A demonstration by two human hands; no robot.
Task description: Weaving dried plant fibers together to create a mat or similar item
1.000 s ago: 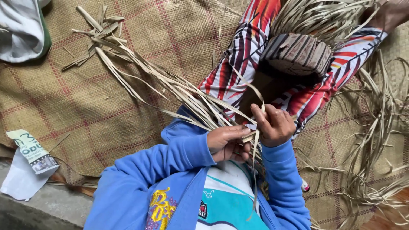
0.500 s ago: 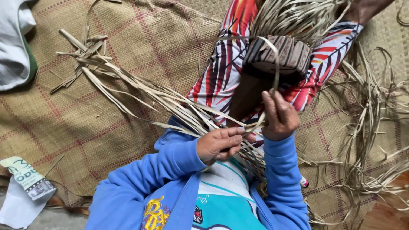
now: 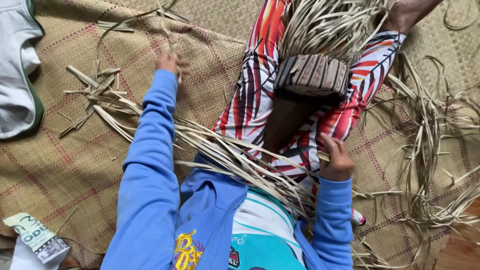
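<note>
Pale dried leaf strips (image 3: 240,160), unwoven across the woven mat (image 3: 60,165): your left hand (image 3: 169,62) pinches one, your right hand (image 3: 336,160) grips another, weaving unstarted.

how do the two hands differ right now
The left hand is stretched far out over the woven mat, at the end of a long leaf strip. The right hand stays close by the patterned leg, curled around a strip end. Both wear blue sleeves.
</note>
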